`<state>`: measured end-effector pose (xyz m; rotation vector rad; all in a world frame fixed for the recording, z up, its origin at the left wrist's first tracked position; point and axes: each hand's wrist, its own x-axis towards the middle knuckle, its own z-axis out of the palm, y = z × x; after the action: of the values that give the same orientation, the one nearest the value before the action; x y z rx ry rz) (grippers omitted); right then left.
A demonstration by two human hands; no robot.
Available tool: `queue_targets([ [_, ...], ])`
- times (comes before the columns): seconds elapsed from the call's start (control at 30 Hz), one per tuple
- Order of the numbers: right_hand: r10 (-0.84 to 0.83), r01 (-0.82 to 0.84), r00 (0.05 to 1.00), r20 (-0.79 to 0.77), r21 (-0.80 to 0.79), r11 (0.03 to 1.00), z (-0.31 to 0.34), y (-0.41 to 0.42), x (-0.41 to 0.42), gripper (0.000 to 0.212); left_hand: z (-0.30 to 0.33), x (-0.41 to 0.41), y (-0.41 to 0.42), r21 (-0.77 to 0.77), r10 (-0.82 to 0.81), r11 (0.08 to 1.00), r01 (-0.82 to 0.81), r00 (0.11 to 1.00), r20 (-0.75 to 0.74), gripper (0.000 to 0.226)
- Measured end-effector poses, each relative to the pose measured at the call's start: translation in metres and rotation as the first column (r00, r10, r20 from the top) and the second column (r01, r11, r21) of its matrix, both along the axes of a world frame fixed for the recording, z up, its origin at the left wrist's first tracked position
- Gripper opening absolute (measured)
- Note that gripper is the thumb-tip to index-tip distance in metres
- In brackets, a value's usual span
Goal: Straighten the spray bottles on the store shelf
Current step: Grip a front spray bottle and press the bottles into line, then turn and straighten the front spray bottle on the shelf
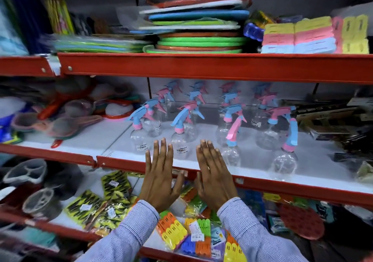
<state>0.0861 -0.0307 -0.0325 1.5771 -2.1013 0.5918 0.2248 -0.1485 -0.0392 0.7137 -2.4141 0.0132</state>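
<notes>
Several clear spray bottles with pink and blue trigger heads stand in rows on the white middle shelf. The front ones are a left bottle, a middle bottle, a bottle with a pink trigger and a far-right bottle near the shelf edge. My left hand and my right hand are raised flat, fingers extended, palms toward the shelf, in front of its red front edge. Neither hand holds or touches a bottle. The fingertips overlap the bases of the left and middle bottles.
Plastic strainers and scoops lie left of the bottles. Dark boxed goods crowd the right. Stacked coloured mats fill the upper shelf. Packs of clothes pegs lie on the lower shelf under my wrists.
</notes>
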Motion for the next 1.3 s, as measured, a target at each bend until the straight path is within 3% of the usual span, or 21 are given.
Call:
queue_targets([
  [0.13,-0.062,0.061,0.997,0.038,0.032,0.998,-0.003,-0.035,0.007,0.071,0.001,0.005,-0.031,0.058,-0.014,0.998,0.013,1.0,0.013,0.076],
  [0.27,-0.128,0.129,0.955,0.267,0.016,0.992,-0.008,-0.068,0.01,0.071,0.001,0.002,-0.065,0.204,-0.159,0.966,0.16,0.987,-0.021,0.076],
  [0.4,-0.137,0.179,0.799,0.585,-0.013,0.984,-0.004,-0.091,0.006,0.072,0.006,-0.01,-0.089,0.393,-0.297,0.864,0.314,0.949,-0.105,0.073],
  [0.53,-0.091,0.196,0.643,0.76,-0.048,0.979,0.009,-0.101,0.005,0.064,0.012,-0.019,-0.096,0.58,-0.292,0.739,0.341,0.939,-0.181,0.07],
  [0.73,-0.037,0.132,0.656,0.754,-0.067,0.989,0.018,-0.098,0.003,0.055,0.019,-0.02,-0.094,0.612,-0.308,0.675,0.412,0.911,-0.273,0.057],
  [1.3,0.016,0.082,0.653,0.758,-0.092,0.992,0.01,-0.07,0.015,0.056,0.012,0.004,-0.074,0.489,-0.311,0.739,0.463,0.878,-0.363,0.053],
])
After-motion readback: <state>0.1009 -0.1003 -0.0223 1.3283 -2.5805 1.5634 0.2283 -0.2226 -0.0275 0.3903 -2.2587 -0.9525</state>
